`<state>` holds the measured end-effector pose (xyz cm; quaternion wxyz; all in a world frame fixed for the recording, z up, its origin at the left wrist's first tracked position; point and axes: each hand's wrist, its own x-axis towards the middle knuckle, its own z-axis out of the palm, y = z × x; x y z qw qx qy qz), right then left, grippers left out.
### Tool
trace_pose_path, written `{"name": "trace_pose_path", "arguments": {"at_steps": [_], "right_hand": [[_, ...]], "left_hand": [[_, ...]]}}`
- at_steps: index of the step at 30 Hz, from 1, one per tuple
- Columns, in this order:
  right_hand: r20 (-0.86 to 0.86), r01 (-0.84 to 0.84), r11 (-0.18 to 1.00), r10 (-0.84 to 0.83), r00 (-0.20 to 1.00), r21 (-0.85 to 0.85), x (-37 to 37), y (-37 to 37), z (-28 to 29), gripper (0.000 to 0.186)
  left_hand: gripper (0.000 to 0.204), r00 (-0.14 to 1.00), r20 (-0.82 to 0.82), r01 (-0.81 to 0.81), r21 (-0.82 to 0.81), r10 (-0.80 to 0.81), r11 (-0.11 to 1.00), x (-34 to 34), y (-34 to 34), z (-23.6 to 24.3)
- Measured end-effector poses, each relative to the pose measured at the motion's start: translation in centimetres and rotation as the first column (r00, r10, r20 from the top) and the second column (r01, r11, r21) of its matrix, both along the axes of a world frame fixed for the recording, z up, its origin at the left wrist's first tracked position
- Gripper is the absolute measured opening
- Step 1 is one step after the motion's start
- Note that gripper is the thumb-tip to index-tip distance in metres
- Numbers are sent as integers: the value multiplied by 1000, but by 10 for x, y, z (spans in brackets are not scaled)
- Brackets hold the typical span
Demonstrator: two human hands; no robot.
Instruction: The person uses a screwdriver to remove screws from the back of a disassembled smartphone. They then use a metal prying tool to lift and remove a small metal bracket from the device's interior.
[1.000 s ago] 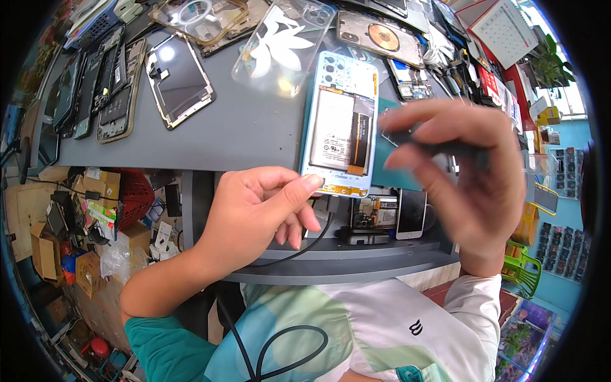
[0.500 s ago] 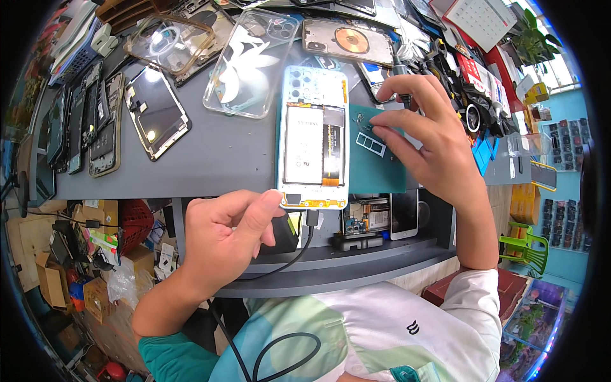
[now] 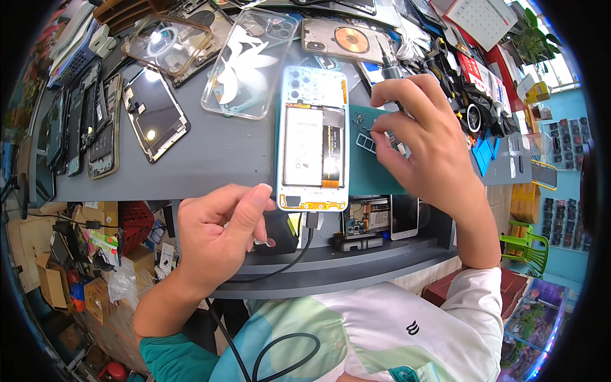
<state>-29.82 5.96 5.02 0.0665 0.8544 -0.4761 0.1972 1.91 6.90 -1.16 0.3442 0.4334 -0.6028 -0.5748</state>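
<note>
An opened phone (image 3: 315,143) lies with its battery and inner frame exposed, its upper part on a green mat (image 3: 375,178). My left hand (image 3: 219,232) is by its lower left corner, thumb raised, fingers loosely curled, with nothing visible in it. A cable plug (image 3: 312,219) sits at the phone's bottom edge. Over the mat, my right hand (image 3: 426,140) holds a dark screwdriver (image 3: 390,69) tucked between its fingers, tip pointing away from me. Its thumb and fingertips are beside a small silvery slotted frame (image 3: 365,142). Tiny screws (image 3: 359,119) lie just beyond; the fingers hide part of this spot.
A clear phone case (image 3: 251,70), a detached screen (image 3: 156,114) and several phone bodies (image 3: 105,127) cover the left and back. Tools and a red-and-white box (image 3: 477,76) crowd the right. Phone parts (image 3: 366,219) fill an open drawer (image 3: 280,277) below the bench edge.
My left hand has drawn slightly left, its thumb coming off the phone's corner. My right fingertips have lowered toward the small frame, and the screwdriver has tilted left.
</note>
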Motion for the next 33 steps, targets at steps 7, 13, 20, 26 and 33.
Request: {"name": "trace_pose_path", "arguments": {"at_steps": [7, 13, 20, 26, 33], "right_hand": [[188, 26, 1000, -29, 982, 16, -4, 1, 2, 17], [348, -122, 980, 61, 935, 155, 25, 11, 22, 19], [431, -335, 939, 271, 861, 77, 67, 9, 3, 26], [431, -363, 926, 289, 855, 99, 70, 6, -1, 28], [331, -320, 945, 278, 902, 76, 74, 13, -3, 33]], "left_hand": [[6, 991, -123, -83, -205, 58, 975, -3, 5, -5], [33, 994, 97, 13, -618, 59, 786, 0, 6, 2], [35, 985, 165, 102, -801, 54, 590, -11, -11, 8], [29, 973, 207, 127, -847, 100, 517, -10, -15, 7], [27, 946, 255, 165, -910, 199, 381, -11, -21, -2]]}}
